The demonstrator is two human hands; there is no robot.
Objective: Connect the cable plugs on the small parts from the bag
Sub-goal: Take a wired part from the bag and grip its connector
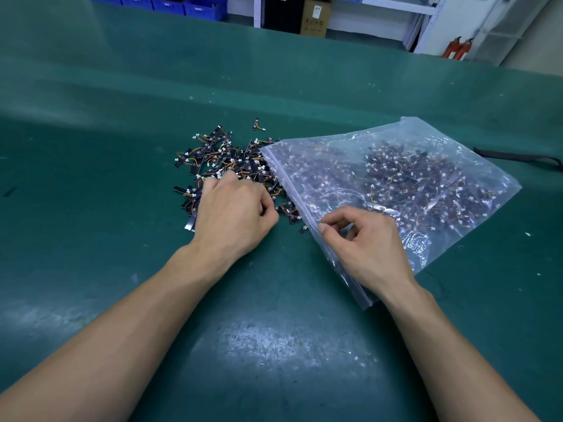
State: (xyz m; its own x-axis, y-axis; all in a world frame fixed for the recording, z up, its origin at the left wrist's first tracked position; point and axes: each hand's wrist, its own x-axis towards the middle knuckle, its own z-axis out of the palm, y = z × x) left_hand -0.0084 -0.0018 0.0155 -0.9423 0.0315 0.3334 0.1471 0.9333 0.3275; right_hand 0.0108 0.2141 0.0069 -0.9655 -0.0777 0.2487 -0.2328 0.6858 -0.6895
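A clear zip bag (426,166) full of small black parts with thin wires and white plugs lies on the green table at the right. A loose pile of the same parts (225,159) is spread on the table beside the bag's mouth. My left hand (234,214) lies knuckles up on the near edge of the pile with its fingers curled under; what they hold is hidden. My right hand (365,242) rests over the bag's near edge with thumb and forefinger curled close together at the plastic.
The green table mat (274,345) stretches wide in front and to the left. A dark strap (518,156) lies at the right past the bag. Blue bins (189,6), a cardboard box (315,18) and shelving stand beyond the far edge.
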